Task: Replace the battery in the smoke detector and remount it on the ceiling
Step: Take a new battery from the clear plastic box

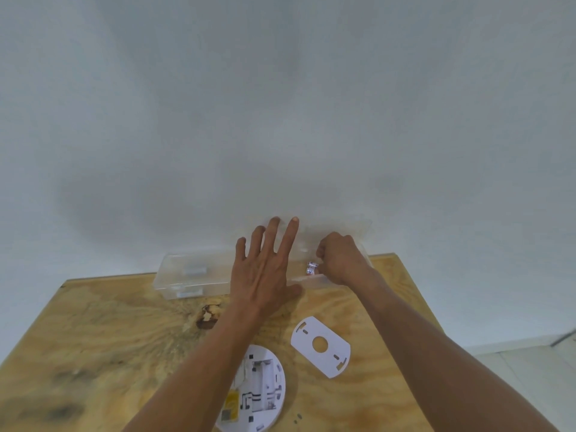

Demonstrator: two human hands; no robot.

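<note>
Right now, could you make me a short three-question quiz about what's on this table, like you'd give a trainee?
1. True or false: the detector lies with its battery bay facing up.
2. Which hand is closed around the batteries: A) left hand B) right hand?
3. Fill in: the mounting plate lies to the ____ of the detector.

Key: 1 true. 2 B; the left hand lies flat on the clear box. 3 right.

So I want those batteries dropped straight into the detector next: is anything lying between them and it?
Mostly the left arm, which crosses over the smoke detector. The table between the batteries and the detector is otherwise bare; the mounting plate lies off to the right.
</note>
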